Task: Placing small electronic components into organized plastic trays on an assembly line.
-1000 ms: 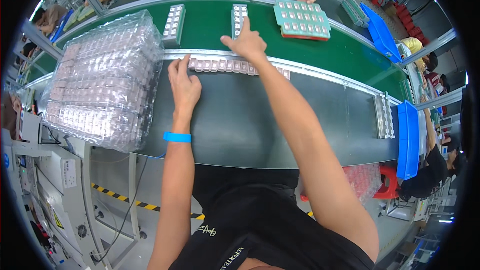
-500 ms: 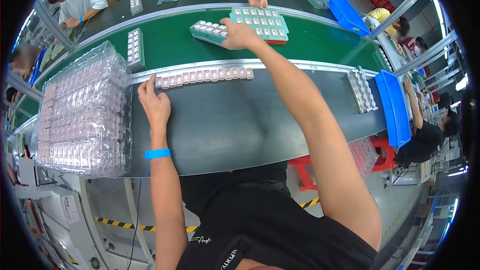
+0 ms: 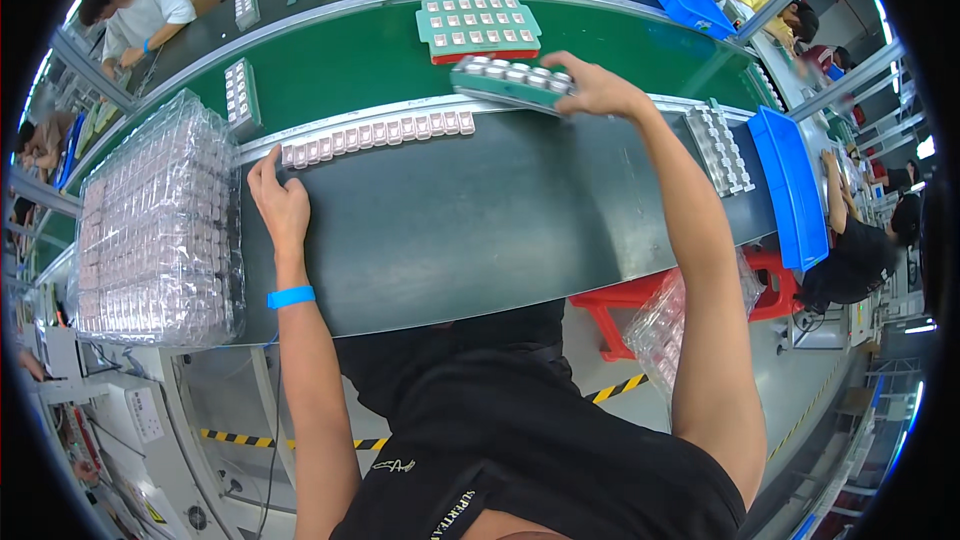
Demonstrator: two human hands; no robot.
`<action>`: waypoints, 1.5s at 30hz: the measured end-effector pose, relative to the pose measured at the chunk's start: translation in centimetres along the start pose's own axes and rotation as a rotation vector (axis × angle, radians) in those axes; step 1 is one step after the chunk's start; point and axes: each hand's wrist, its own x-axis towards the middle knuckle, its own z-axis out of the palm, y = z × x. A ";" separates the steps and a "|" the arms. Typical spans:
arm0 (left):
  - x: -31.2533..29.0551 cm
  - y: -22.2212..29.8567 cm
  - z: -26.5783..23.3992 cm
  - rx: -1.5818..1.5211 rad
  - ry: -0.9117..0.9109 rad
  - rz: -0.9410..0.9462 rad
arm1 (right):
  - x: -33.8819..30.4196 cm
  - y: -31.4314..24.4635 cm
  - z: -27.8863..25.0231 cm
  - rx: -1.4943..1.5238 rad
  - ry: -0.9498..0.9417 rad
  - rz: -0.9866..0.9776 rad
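A dark work surface [image 3: 480,230] spans beneath both hands, a green conveyor belt [image 3: 340,70] just beyond. Left of the left hand [image 3: 280,202] stands a bagged stack of clear trays [image 3: 155,230]. That hand lies flat, fingers together, apparently squaring a row of small pink parts [image 3: 375,137]. The right hand [image 3: 600,92] grips a green tray [image 3: 510,82] of pale components at the belt's edge.

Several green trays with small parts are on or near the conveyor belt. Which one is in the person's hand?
The green tray at the belt's near edge: the right hand grips its right end. The larger green tray lies untouched on the belt behind it, resting on a red base.
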 end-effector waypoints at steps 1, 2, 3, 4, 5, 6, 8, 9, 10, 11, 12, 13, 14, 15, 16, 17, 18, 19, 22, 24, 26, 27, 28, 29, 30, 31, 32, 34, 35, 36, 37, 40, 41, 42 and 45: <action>0.1 0.1 0.1 -0.013 0.000 0.004 | -1.6 1.8 0.4 0.000 0.061 -0.041; 0.1 0.1 -0.1 -0.020 0.006 0.005 | -3.2 3.0 0.9 0.047 0.095 -0.033; 0.1 0.4 -0.2 -0.033 0.031 0.010 | -5.1 3.5 1.6 0.092 0.130 -0.022; 0.1 0.3 -0.4 -0.024 0.039 0.001 | -7.0 2.4 1.7 0.109 0.156 0.070; 0.1 0.3 -0.5 -0.021 0.083 0.024 | -9.1 1.2 1.8 0.124 0.183 0.167; 0.1 0.6 -0.5 -0.022 0.126 0.053 | -11.0 2.3 3.0 0.093 0.275 0.114; -0.1 1.6 -0.1 -0.030 0.168 0.079 | -14.4 2.9 5.6 0.038 0.419 0.102; -0.5 2.4 -0.3 0.000 0.204 0.132 | -15.6 2.2 6.7 0.021 0.455 0.142; -0.9 3.3 -0.4 0.026 0.238 0.188 | -16.5 1.4 7.6 0.003 0.493 0.186; -1.5 5.0 -0.2 0.001 0.251 0.238 | -17.8 0.1 7.8 0.026 0.515 0.263; -2.3 7.1 -0.1 -0.104 0.194 0.251 | -18.8 -0.3 8.7 -0.008 0.576 0.255; -3.4 9.5 0.1 -0.210 0.134 0.264 | -19.5 -1.1 9.4 -0.060 0.619 0.284; -4.7 12.1 0.3 -0.281 0.093 0.338 | -19.8 -1.7 10.1 -0.077 0.636 0.316; -6.5 15.2 0.3 -0.341 -0.045 0.307 | -20.1 -2.0 10.9 -0.082 0.645 0.349; -8.2 17.9 0.8 -0.470 -0.170 0.319 | -20.5 -2.7 11.2 -0.085 0.643 0.351; -9.6 19.8 1.5 -0.534 -0.275 0.354 | -20.6 -3.4 11.4 -0.083 0.638 0.341; -11.4 21.6 2.6 -0.623 -0.432 0.262 | -21.0 -3.6 11.6 -0.045 0.622 0.337; -13.2 23.0 4.1 -0.772 -0.597 0.092 | -21.4 -3.4 11.6 -0.006 0.607 0.331; -15.8 26.0 8.3 -0.856 -0.864 -0.133 | -21.7 -1.5 10.4 0.633 0.583 0.348; -15.5 27.5 11.2 -0.852 -0.943 -0.278 | -20.8 1.7 10.0 0.755 0.536 0.360; -15.0 27.8 14.2 -0.883 -0.898 -0.343 | -19.5 3.1 8.8 0.980 0.392 0.415; -14.3 28.5 14.7 -0.853 -0.897 -0.357 | -18.9 4.0 8.3 1.021 0.303 0.386; -13.7 28.9 15.1 -0.821 -0.892 -0.372 | -18.2 4.7 8.0 1.060 0.211 0.355; -13.5 28.9 15.6 -0.774 -0.905 -0.370 | -17.5 5.1 7.8 1.082 0.179 0.356; -13.4 28.8 16.1 -0.760 -0.895 -0.374 | -17.1 5.4 7.4 1.092 0.154 0.363; -13.4 28.7 16.6 -0.790 -0.933 -0.385 | -16.7 5.5 6.9 1.102 0.125 0.369; -13.2 28.4 16.6 -0.815 -0.959 -0.402 | -16.3 5.9 6.7 1.111 0.112 0.371; -12.8 29.0 16.3 -0.812 -1.042 -0.430 | -16.1 6.6 6.0 1.083 0.063 0.383; -12.5 29.2 16.1 -0.799 -1.059 -0.439 | -16.0 6.7 5.6 1.081 0.028 0.410; -12.2 29.3 16.0 -0.790 -1.080 -0.447 | -15.9 6.9 5.5 1.078 0.015 0.397; -12.1 29.2 16.1 -0.794 -1.059 -0.459 | -15.7 6.7 5.4 1.073 0.002 0.385; -11.8 29.0 16.6 -0.760 -1.045 -0.433 | -15.2 6.5 6.0 0.892 0.099 0.387; -11.6 29.5 16.4 -0.735 -1.051 -0.413 | -15.3 6.4 6.2 0.898 0.123 0.394; -11.2 30.4 15.7 -0.647 -1.086 -0.408 | -15.5 6.7 6.4 0.895 0.112 0.386; -11.3 29.3 16.2 -0.558 -1.000 -0.345 | -15.8 7.0 6.9 0.981 0.372 0.278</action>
